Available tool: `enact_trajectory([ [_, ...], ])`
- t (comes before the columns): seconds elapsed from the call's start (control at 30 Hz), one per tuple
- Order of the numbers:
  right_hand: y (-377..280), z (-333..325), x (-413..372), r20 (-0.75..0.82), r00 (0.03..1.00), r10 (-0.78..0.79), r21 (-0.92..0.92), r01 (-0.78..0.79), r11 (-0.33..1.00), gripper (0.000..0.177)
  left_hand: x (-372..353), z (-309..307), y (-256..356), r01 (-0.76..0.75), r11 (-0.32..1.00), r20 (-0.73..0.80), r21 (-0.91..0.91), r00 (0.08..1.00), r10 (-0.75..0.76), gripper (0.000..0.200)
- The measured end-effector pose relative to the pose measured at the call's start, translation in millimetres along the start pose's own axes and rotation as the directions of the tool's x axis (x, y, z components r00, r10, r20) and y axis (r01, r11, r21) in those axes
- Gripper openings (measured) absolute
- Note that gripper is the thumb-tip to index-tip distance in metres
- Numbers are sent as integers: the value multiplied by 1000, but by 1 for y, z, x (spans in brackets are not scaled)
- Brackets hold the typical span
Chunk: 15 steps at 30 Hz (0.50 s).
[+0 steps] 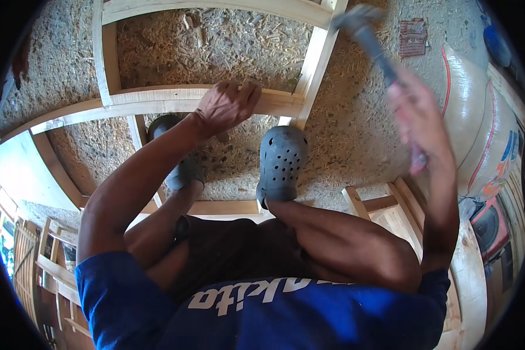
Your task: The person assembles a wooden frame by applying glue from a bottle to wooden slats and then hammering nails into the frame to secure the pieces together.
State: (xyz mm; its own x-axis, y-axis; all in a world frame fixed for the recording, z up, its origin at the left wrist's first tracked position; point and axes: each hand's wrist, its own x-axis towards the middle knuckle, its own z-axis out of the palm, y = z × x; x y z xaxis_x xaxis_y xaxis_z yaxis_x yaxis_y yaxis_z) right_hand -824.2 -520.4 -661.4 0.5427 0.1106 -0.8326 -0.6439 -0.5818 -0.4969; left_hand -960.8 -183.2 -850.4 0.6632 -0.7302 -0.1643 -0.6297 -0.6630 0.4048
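Observation:
My left hand (227,105) grips the middle rail (157,100) of a pale wooden frame, its fingers curled over the far edge. Raised on the right, my right hand (417,111) is wrapped round the handle of a hammer (376,49), blurred by motion. The hammer's head overlaps the top of the frame's right-hand post (318,58) in this view. My feet, in dark clogs (283,163), are at the near side of the rail.
Wood shavings cover the ground (216,52). White sacks (466,93) and a boxed speaker (489,227) stand at the right. A small wooden frame (379,203) lies by my right knee. More wooden pieces (55,268) stand at the lower left.

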Motion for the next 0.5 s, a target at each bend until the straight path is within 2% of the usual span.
enact_trajectory([
  [0.03, -1, -15, 7, -255, 961, -106, -1, 110, 994, 57, 2, 3, -1, 21, 998, -42, 61, 999, -19, 74],
  [0.07, -3, -31, 15, -493, 847, -201, -29, 215, 976, 56, 0, 5, -3, 25, 998, -45, 63, 999, -23, 74],
  [0.1, -16, -47, 18, -556, 769, -316, 22, 394, 919, 41, -3, 5, -1, 27, 999, -83, 31, 996, -25, 74],
  [0.13, -27, -63, 24, -613, 670, -419, -15, 520, 854, 27, -5, 5, -1, 28, 1000, -122, -1, 992, -28, 74],
  [0.17, -32, -73, 30, -647, 588, -486, -31, 616, 787, 22, -5, 5, -1, 28, 1000, -124, -4, 992, -28, 74],
  [0.23, -25, -52, 33, -746, 569, -348, -28, 494, 869, 21, -6, 7, -1, 18, 999, -154, -37, 988, -24, 75],
  [0.27, 16, -38, 38, -568, 681, -463, -285, 365, 887, 21, -5, 7, -2, 20, 999, -155, -37, 988, -25, 75],
  [0.3, 30, -17, 28, -336, 870, -360, -330, 249, 911, 22, -4, 6, -3, 8, 1000, -206, -13, 979, -11, 66],
  [0.33, 45, 5, 19, -70, 973, -221, -426, 171, 888, 22, -3, 6, -3, -3, 1000, -254, 8, 967, 5, 57],
  [0.37, 37, 18, 10, 96, 992, -83, -376, 113, 920, 22, -4, 6, -3, -3, 1000, -255, 8, 967, 5, 57],
  [0.4, 30, 32, 1, 258, 964, 60, -351, 35, 936, 22, -3, 7, -4, -6, 1000, -243, 15, 970, 10, 56],
  [0.47, 8, 14, -1, -51, 997, 53, 11, -52, 999, 34, -6, 10, -1, 6, 1000, -227, 11, 974, -3, 56],
  [0.5, 4, -7, 3, -230, 972, -54, 70, 72, 995, 30, -7, 9, -1, 6, 1000, -194, 13, 981, -3, 66],
])
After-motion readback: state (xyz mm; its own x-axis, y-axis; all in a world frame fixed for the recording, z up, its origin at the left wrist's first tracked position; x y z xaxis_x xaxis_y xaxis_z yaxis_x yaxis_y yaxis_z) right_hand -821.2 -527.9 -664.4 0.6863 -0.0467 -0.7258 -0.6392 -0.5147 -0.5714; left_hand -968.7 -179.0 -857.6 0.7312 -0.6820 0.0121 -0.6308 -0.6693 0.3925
